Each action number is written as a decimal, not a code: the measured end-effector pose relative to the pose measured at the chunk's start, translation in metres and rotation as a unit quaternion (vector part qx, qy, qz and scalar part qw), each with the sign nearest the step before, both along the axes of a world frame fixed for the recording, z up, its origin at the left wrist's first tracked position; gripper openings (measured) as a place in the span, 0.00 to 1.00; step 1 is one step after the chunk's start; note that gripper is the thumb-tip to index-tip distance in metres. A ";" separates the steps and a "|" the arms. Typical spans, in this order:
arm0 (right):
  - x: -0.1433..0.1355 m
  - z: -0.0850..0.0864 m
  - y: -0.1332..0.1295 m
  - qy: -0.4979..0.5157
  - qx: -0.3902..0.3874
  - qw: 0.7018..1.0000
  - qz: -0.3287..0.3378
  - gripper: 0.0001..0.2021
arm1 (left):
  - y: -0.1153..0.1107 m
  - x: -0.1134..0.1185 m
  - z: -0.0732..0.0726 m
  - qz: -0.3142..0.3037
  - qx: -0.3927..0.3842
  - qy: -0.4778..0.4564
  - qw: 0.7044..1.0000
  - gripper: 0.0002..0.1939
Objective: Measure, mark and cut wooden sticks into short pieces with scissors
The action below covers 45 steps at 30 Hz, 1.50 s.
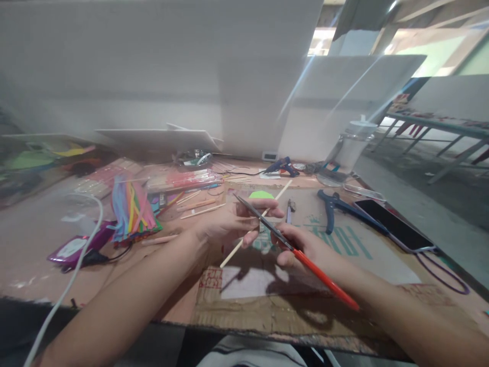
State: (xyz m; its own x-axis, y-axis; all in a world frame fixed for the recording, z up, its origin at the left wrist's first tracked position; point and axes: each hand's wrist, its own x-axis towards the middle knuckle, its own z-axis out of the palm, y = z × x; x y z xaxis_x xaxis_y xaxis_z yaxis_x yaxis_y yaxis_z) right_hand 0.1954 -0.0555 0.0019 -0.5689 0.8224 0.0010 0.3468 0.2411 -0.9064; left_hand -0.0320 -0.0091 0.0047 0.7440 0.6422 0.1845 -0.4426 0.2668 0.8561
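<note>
Over the cardboard sheet [237, 308] at the front middle of the tabletop [171, 306], we hold both items in use. Left hand [229, 221]: fingers partly curled, gripping a thin wooden stick [237, 248], which runs slantwise, its near end low on the left and its far end up to the right. Right hand [305, 244]: closed on the red-handled scissors [324, 279], blades pointing up and left and crossing the stick by the left fingers. Contact between blades and stick: cannot tell.

Surroundings. Just beyond the fingers, a bright green round piece [261, 194]. To the right, a blue hand tool [344, 205], and near the right edge a smartphone [395, 224] with a purple strap loop [445, 283]. Toward the back, a blue glue gun [280, 166]; near the back right corner, a clear lidded container [347, 153]. On the left, a bundle of coloured strips [133, 211], a purple device [74, 251] crossed by a white cable [82, 255], and plastic-wrapped sticks [183, 179] behind; loose sticks [202, 210] lie nearer the middle.
</note>
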 end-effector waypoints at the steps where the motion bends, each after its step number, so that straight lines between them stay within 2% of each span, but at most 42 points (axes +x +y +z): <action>1: 0.000 0.001 -0.001 0.002 0.000 1.000 -0.001 0.20 | -0.001 0.001 0.000 -0.001 -0.006 -0.005 1.000 0.21; 6: -0.004 0.004 -0.004 0.000 -0.013 1.000 -0.011 0.21 | -0.001 0.002 -0.001 -0.011 -0.034 -0.014 0.999 0.20; 10: -0.006 0.003 -0.004 0.013 -0.024 1.000 -0.010 0.24 | -0.001 0.002 -0.003 -0.008 -0.027 -0.015 0.999 0.20; 15: -0.003 0.005 -0.003 0.000 0.000 1.000 0.003 0.22 | -0.005 0.002 0.001 -0.013 -0.036 -0.021 0.999 0.19; 21: 0.001 0.009 -0.009 0.042 -0.068 0.996 0.032 0.27 | -0.006 -0.001 0.008 -0.034 -0.006 -0.002 0.999 0.19; 24: 0.001 0.006 -0.008 0.065 -0.057 0.996 0.036 0.26 | -0.006 -0.002 0.010 -0.028 0.020 0.006 0.999 0.18; 29: 0.000 -0.001 0.000 0.071 -0.041 0.995 0.055 0.24 | -0.007 -0.004 0.011 -0.017 0.007 0.020 1.000 0.19; 32: -0.002 -0.003 -0.001 0.051 -0.016 0.998 0.032 0.23 | -0.009 -0.004 0.013 -0.020 -0.006 0.020 1.000 0.20; 38: -0.006 -0.008 -0.004 0.049 -0.017 0.999 0.014 0.22 | -0.011 -0.004 0.017 -0.018 -0.037 -0.006 0.999 0.19; 45: 0.001 -0.003 0.005 -0.003 -0.030 0.999 0.013 0.19 | -0.008 -0.006 0.016 0.002 -0.028 0.008 1.000 0.20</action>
